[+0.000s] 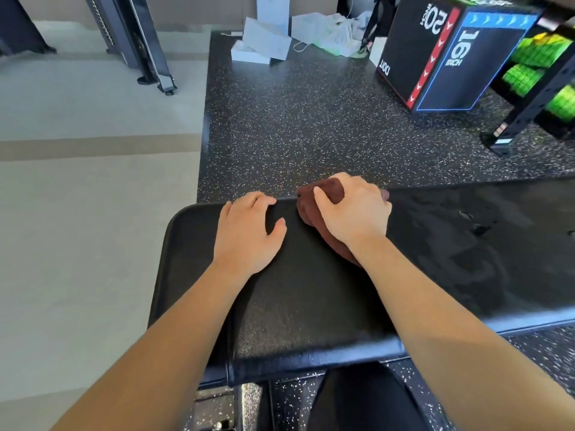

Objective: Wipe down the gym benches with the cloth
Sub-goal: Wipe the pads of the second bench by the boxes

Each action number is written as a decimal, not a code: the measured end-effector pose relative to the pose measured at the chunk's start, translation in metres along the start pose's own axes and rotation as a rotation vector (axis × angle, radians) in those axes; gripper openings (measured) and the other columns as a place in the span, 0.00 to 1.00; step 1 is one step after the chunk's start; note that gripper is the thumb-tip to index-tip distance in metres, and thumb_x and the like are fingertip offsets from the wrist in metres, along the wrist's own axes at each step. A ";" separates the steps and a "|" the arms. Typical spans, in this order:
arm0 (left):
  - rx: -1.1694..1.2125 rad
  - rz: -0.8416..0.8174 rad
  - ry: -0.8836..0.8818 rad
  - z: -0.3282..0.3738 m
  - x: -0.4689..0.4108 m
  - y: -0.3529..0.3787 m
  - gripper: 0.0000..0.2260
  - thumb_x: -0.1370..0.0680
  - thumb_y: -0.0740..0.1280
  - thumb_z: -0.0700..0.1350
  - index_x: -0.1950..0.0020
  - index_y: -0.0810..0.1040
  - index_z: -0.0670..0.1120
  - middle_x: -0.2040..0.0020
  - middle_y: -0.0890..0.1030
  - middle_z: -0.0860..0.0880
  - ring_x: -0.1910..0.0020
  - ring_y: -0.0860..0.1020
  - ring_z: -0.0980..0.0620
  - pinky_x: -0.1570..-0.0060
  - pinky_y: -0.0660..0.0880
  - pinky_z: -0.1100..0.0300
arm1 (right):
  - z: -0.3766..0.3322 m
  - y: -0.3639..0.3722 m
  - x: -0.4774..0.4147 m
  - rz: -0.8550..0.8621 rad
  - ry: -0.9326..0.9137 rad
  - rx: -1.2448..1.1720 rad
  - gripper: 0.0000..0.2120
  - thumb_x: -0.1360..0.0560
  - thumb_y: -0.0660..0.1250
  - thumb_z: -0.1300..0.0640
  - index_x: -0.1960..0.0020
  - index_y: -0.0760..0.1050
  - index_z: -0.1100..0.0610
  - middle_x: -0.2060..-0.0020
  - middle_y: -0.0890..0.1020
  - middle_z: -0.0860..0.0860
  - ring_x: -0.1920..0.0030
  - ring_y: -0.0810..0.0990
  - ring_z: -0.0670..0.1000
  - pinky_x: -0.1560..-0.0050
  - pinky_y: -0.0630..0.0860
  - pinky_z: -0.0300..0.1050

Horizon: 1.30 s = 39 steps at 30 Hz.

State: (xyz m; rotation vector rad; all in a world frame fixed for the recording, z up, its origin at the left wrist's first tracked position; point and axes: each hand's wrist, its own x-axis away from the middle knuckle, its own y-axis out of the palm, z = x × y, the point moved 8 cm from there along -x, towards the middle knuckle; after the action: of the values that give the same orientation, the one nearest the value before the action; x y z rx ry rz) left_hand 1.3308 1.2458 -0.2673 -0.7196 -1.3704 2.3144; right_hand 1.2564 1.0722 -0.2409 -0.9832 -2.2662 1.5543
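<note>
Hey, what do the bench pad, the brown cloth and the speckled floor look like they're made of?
Bench pad: likely black vinyl or faux leather; soft sheen, fine grain, rounded padded edge. Cloth: brown, matte, fuzzy, probably terry or microfiber; it bunches softly under the right hand. Floor: black with pale flecks, most likely rubber matting.

The left hand [245,231] is resting on the black bench [311,306], fingers curling over its far edge. Just beside it, the right hand [351,209] is gripping a bunched brown cloth [306,213], pressing it onto that edge. A plyo box [435,57] is standing beyond on speckled flooring [295,119].
</note>
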 end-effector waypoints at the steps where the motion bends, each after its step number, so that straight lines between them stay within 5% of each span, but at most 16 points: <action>1: 0.001 0.001 0.008 0.001 0.000 0.000 0.18 0.25 0.62 0.54 0.37 0.73 0.49 0.36 0.73 0.51 0.37 0.70 0.49 0.33 0.62 0.46 | -0.002 0.002 -0.005 -0.003 0.000 -0.004 0.16 0.25 0.59 0.37 0.44 0.74 0.44 0.46 0.78 0.48 0.44 0.74 0.56 0.46 0.67 0.55; 9: 0.068 0.015 0.039 0.010 0.005 -0.009 0.15 0.25 0.63 0.49 0.40 0.75 0.48 0.40 0.76 0.50 0.41 0.73 0.47 0.37 0.66 0.45 | 0.005 -0.011 0.048 -0.009 -0.080 -0.019 0.16 0.26 0.59 0.38 0.44 0.75 0.45 0.47 0.78 0.46 0.45 0.74 0.54 0.52 0.66 0.52; 17: 0.169 0.013 0.101 0.013 0.015 -0.012 0.14 0.24 0.62 0.46 0.40 0.75 0.51 0.40 0.77 0.53 0.40 0.73 0.52 0.44 0.71 0.55 | 0.023 -0.038 0.165 0.125 -0.059 -0.094 0.17 0.28 0.60 0.37 0.44 0.75 0.42 0.42 0.77 0.41 0.40 0.73 0.48 0.43 0.70 0.55; 25: 0.133 -0.091 0.162 0.014 0.022 -0.007 0.15 0.23 0.60 0.47 0.37 0.76 0.53 0.33 0.71 0.54 0.33 0.66 0.54 0.40 0.67 0.56 | 0.041 -0.045 0.096 0.157 0.142 -0.127 0.15 0.27 0.63 0.38 0.45 0.76 0.43 0.45 0.79 0.43 0.44 0.76 0.54 0.42 0.72 0.56; 33: 0.156 -0.058 0.204 0.016 0.018 -0.008 0.13 0.25 0.62 0.46 0.41 0.78 0.51 0.37 0.74 0.52 0.37 0.69 0.52 0.44 0.69 0.56 | 0.037 -0.045 0.167 0.159 0.126 -0.078 0.17 0.28 0.60 0.36 0.43 0.74 0.42 0.42 0.76 0.39 0.41 0.72 0.48 0.42 0.69 0.54; 39: 0.102 -0.047 0.221 0.018 0.022 -0.009 0.13 0.24 0.62 0.44 0.40 0.78 0.50 0.36 0.74 0.51 0.36 0.69 0.51 0.40 0.67 0.56 | 0.059 -0.051 0.109 0.147 0.165 -0.069 0.16 0.26 0.61 0.37 0.42 0.74 0.42 0.41 0.77 0.42 0.41 0.73 0.52 0.41 0.67 0.55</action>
State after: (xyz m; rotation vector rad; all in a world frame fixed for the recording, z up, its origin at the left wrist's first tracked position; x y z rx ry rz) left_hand 1.3026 1.2494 -0.2577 -0.8718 -1.1512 2.1760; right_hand 1.1227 1.0866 -0.2401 -1.2726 -2.1896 1.3991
